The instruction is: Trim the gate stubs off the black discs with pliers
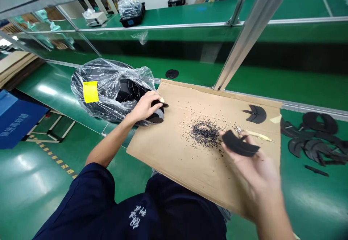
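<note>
My right hand (257,167) holds a curved black plastic part (239,144) above the brown cardboard sheet (160,156). Just behind that part are small cutting pliers (258,135) with pale yellow handles; they appear to lie on the cardboard. At the mouth of a clear plastic bag (108,71), my left hand (146,106) has its fingers closed on a dark flat piece (165,105), partly hidden by the hand. More black parts (127,89) fill the bag. Tiny black scraps (205,133) are scattered mid-sheet, and a black fan-shaped part (257,114) rests at its far right.
A pile of curved black parts (318,135) lies on the green bench to the right. One black disc-like part (172,74) sits beyond the cardboard. A slanted metal post (244,41) rises at the sheet's back edge. A blue box (19,120) stands at left.
</note>
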Available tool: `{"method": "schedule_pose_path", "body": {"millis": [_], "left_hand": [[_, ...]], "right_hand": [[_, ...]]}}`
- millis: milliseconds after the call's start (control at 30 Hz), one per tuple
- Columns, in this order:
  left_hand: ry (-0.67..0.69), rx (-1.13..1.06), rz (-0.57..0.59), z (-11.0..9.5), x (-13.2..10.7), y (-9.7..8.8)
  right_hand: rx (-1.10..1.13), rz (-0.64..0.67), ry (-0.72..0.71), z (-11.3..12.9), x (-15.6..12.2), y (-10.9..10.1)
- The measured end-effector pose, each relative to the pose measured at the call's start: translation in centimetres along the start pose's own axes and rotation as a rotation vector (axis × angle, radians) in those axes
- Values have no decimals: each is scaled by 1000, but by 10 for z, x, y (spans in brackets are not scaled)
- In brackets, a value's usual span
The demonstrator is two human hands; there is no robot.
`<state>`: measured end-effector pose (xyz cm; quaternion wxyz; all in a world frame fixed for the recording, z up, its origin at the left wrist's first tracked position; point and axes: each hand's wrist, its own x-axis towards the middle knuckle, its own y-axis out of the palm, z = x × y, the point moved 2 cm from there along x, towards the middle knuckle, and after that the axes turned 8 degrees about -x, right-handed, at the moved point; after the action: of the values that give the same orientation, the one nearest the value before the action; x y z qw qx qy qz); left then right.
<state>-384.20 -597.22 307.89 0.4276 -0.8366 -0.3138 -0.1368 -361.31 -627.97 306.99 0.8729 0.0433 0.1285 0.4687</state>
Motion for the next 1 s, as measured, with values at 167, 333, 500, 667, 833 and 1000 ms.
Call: {"method": "schedule_pose_path", "body": {"millis": [167,333,500,667,833,1000], "left_hand": [[-22,-499,-123,-49,-18,44],[-41,-702,-95,-91,-34,85],[28,-659,-144,-107,-35,83],[234,-390,-134,-115,-33,83],[305,-269,-129,-116,-34,88],[333,-202,-111,-119,-37,87]], "right_hand": [[220,204,113,-29,-13,73],[65,178,88,-28,-13,95],[-190,91,-33,-24,-15,82],[-199,143,-40,-18,-18,83],[-206,161,-4,-21,-20,83],[-220,147,-12,-23,-19,83]]}}
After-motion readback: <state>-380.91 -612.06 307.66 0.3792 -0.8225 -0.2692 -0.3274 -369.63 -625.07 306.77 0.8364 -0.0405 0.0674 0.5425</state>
